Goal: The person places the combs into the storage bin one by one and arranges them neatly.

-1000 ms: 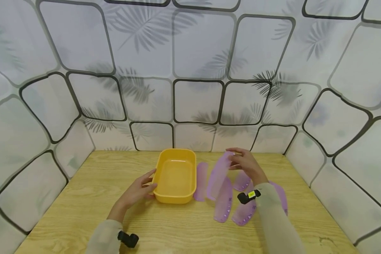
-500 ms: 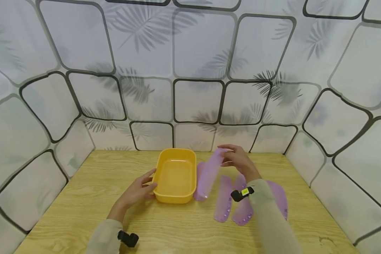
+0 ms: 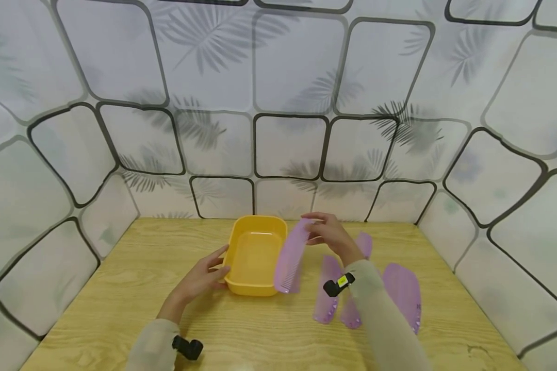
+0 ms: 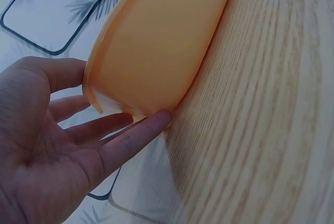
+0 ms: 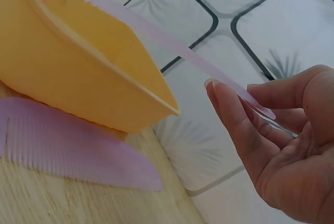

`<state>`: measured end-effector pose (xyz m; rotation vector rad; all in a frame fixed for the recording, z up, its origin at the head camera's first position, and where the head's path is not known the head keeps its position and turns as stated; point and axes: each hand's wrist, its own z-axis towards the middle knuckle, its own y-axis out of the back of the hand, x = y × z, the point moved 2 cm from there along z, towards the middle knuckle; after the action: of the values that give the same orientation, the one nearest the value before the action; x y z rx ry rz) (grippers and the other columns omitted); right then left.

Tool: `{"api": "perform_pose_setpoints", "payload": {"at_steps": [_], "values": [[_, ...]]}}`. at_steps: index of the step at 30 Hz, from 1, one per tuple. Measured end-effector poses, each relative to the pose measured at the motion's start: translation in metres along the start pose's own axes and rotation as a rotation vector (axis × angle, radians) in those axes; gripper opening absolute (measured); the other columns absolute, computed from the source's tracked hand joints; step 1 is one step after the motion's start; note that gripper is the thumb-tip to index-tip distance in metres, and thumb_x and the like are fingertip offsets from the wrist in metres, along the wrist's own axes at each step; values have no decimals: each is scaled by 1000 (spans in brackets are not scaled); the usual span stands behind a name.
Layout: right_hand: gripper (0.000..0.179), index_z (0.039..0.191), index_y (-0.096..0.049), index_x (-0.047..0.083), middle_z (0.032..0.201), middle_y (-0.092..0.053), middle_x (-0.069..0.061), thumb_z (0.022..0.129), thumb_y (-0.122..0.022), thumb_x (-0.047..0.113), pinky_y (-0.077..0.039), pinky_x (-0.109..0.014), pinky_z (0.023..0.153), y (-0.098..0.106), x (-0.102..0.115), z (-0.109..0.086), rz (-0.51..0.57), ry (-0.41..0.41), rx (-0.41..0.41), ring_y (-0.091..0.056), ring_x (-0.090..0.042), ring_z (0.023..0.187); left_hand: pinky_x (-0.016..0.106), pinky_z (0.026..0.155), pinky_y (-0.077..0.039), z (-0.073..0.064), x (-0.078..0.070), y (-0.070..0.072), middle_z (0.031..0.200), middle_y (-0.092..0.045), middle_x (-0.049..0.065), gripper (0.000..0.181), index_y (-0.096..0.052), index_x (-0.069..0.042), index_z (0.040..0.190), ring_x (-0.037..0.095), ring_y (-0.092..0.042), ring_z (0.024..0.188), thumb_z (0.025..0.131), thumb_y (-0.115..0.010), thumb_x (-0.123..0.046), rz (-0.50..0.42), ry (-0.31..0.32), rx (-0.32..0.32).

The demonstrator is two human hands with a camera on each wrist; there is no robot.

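A yellow plastic basin [image 3: 255, 257] stands on the table. My left hand [image 3: 204, 275] holds its left side, the thumb at the rim and the other fingers against the outer wall [image 4: 156, 41]. My right hand [image 3: 329, 234] pinches one end of a translucent purple comb [image 3: 291, 255] between thumb and fingers. This comb slants above the basin's right rim, its teeth facing right in the head view. In the right wrist view, another purple comb [image 5: 78, 151] lies flat on the table along the basin's wall; the held comb mostly hides it in the head view.
Several more purple combs lie to the right: one near the middle [image 3: 327, 291], a wide one [image 3: 401, 293] farther right, and others partly hidden by my right forearm. The wooden table [image 3: 134, 288] meets a patterned cloth wall [image 3: 288, 149] behind and at both sides.
My right hand has moved left with the pinched comb, from above the other combs to the basin's right rim. The left hand and the basin stay where they were.
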<state>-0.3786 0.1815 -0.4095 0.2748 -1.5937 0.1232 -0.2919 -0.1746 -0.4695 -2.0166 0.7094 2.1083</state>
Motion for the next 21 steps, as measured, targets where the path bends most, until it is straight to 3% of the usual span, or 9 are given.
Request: {"api": "perform_pose_setpoints", "payload": {"at_steps": [11,21], "values": [[41,142,-57,-3,92,-65,-5,102,-58,2,-64,-28,65,-18,0,10,-11,-7,-11,-67,-14,70,50,94,-62,0,0,-1,161,-23,42,71,-13,-3,166,54,-53,134,109,-53,-15,-16,6,2],[39,140,-57,-4,80,-66,-4,101,-58,1,-65,-28,64,-27,6,19,-9,15,-22,-65,-14,64,50,95,-62,0,-1,-1,162,-19,42,72,-13,-4,166,55,-51,136,108,-55,-16,-9,14,-5]]}}
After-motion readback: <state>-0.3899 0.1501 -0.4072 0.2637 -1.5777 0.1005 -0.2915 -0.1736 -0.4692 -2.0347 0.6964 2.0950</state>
